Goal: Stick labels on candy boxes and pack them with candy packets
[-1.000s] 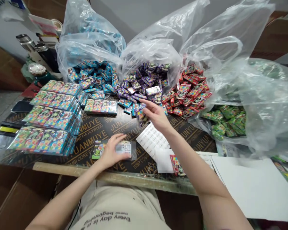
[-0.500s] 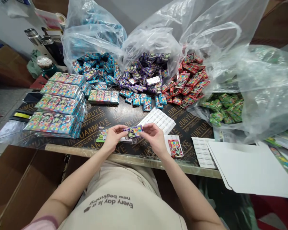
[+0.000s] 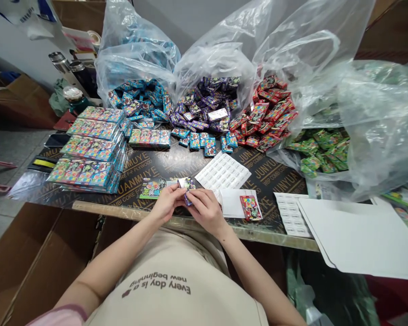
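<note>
My left hand (image 3: 167,205) and my right hand (image 3: 205,209) meet at the table's near edge, both pinched on a small purple packet (image 3: 186,184) held over a clear sleeve with a green card (image 3: 151,188). A single red packet (image 3: 250,208) lies on white paper just right of my right hand. A white sticker sheet (image 3: 223,172) lies just beyond my hands.
Heaps of small packets spill from clear bags at the back: blue (image 3: 138,102), purple (image 3: 207,106), red (image 3: 270,117), green (image 3: 317,151). Stacks of filled sleeves (image 3: 90,151) stand at left. White sheets (image 3: 356,240) cover the right. An open cardboard box (image 3: 27,262) sits below left.
My right hand came back from the purple heap with a packet and joined my left hand at the near edge. Both hands have since drawn closer to my body.
</note>
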The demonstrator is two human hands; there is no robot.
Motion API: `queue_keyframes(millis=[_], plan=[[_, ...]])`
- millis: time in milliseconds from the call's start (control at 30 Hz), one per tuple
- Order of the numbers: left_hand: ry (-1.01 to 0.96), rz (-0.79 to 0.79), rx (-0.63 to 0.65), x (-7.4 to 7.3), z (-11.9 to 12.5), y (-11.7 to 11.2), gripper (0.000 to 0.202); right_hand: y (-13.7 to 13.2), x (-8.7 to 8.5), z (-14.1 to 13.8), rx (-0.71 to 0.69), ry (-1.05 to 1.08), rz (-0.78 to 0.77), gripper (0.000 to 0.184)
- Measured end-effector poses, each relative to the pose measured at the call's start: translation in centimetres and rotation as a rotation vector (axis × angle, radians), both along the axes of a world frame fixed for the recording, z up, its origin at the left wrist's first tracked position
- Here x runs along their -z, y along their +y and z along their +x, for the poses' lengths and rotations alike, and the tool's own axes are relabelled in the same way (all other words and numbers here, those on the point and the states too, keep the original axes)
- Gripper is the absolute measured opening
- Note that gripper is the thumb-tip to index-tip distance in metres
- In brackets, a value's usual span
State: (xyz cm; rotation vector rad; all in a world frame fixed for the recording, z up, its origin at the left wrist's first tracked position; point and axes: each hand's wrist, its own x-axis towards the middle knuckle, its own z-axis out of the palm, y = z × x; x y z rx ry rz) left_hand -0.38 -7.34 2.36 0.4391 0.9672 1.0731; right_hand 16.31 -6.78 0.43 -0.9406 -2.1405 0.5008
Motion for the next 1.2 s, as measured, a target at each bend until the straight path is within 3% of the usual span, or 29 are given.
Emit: queue_keyframes(millis=[133,267,333,400,467,567,667,833,900,967,1033,1100,1200], plan=[[0.097,0.035,0.096,0.2,-1.1,0.2,0.036,0.2,-0.9,0.5,-0.043,-0.084,-0.057,0.075],[0.260,0.123,0.249,1.0,-1.8,0.4,0.046,0.6,-1.1,1.0,-0.101,-0.042,-0.106,0.083],[0.528,0.284,0.243,1.4,-2.5,0.7,0.054,0.9,-0.6,1.3,-0.048,-0.012,-0.082,0.081],[0.916,0.518,0.284,2.0,-3.5,1.3,0.068,1.4,0.2,1.9,0.047,-0.011,-0.063,0.078],[1.268,0.709,0.436,2.6,-4.5,1.8,0.088,1.9,1.2,2.5,0.131,-0.056,-0.057,0.073],[1.521,0.811,0.652,3.5,-5.5,2.5,0.102,2.4,2.6,3.0,0.182,-0.153,-0.081,0.071],[1.544,0.849,0.657,3.9,-5.6,2.7,0.105,2.5,3.4,3.1,0.116,-0.143,-0.157,0.076],[1.390,0.922,0.634,3.8,-5.7,2.4,0.109,3.1,3.3,3.2,-0.085,0.029,-0.353,0.088],[1.374,0.927,0.607,3.9,-5.8,2.4,0.107,3.1,2.8,3.2,-0.075,0.048,-0.356,0.096],[1.385,0.900,0.542,4.2,-5.8,2.5,0.106,2.9,2.4,3.0,0.044,0.045,-0.316,0.099],[1.396,0.873,0.495,4.5,-5.7,2.7,0.107,2.5,2.0,2.7,0.104,0.023,-0.286,0.092],[1.412,0.872,0.494,4.8,-5.6,2.8,0.107,2.8,1.7,2.7,0.068,-0.047,-0.262,0.075],[1.463,0.895,0.524,5.5,-5.4,2.9,0.105,6.2,1.6,4.2,0.156,-0.146,-0.193,0.049]])
